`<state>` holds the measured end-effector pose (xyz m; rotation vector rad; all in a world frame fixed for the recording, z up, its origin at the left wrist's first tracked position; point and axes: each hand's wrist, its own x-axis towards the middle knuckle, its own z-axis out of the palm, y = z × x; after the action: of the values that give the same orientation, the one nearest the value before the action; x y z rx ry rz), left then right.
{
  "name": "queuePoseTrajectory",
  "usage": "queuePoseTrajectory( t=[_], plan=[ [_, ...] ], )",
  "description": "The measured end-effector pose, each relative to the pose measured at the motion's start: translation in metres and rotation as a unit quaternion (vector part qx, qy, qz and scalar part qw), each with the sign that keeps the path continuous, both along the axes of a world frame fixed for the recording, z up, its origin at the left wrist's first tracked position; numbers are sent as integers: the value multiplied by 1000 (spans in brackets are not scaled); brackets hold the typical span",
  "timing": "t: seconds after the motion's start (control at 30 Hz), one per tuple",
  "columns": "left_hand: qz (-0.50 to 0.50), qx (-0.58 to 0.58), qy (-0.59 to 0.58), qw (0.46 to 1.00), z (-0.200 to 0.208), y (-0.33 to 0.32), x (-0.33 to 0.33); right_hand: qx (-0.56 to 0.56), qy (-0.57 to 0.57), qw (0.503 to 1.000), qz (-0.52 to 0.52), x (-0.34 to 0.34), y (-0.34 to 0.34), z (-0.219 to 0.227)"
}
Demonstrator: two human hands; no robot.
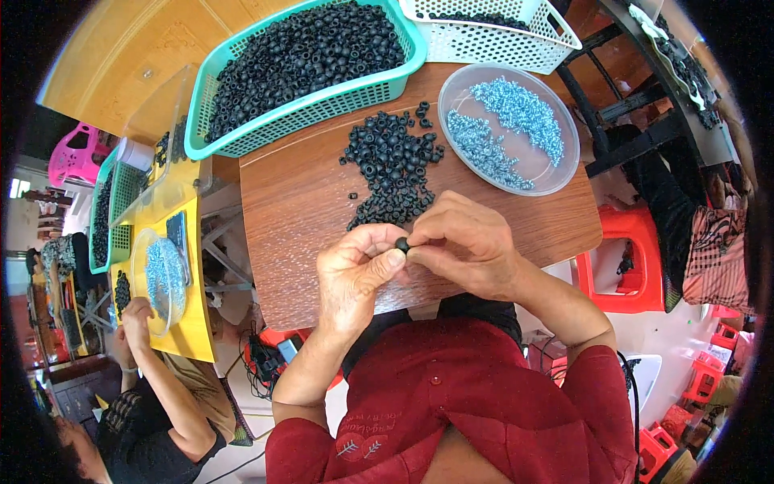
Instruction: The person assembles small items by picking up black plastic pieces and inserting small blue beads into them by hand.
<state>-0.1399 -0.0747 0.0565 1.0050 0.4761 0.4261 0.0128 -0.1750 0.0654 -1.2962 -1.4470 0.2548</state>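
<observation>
Beads [310,60] are heaped high in the teal basket [314,117], and more black ones are held in the white basket [492,47] beside it. In the round tray [536,173], blue pieces [524,114] are spread in two mounds. A black pile [387,153] is scattered on the bench [298,202]. Just nearer, one bead [401,243] is pinched between thumb and fingers of the left hand [355,270]; its right side is gripped by the closed fingertips of the right hand [472,246].
</observation>
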Motion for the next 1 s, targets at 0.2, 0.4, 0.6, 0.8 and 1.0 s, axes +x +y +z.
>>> queuePoseTrajectory(
  t=[0.2,0.4,0.6,0.8,1.0],
  plan=[
    [72,83,2,994,2,-6,-1,-82,145,986,5,-7,-9,-7],
    [73,110,5,991,1,-5,-1,-85,175,981,-11,-11,-7,-7],
    [41,-10,-24,999,-6,1,0,-26,98,994,-40,-10,-5,-9],
    [56,40,-12,998,-3,-6,0,47,-44,995,-79,-11,-1,-13],
    [103,336,92,932,-6,-10,-1,11,52,996,-70,-17,-1,-15]
  ],
)
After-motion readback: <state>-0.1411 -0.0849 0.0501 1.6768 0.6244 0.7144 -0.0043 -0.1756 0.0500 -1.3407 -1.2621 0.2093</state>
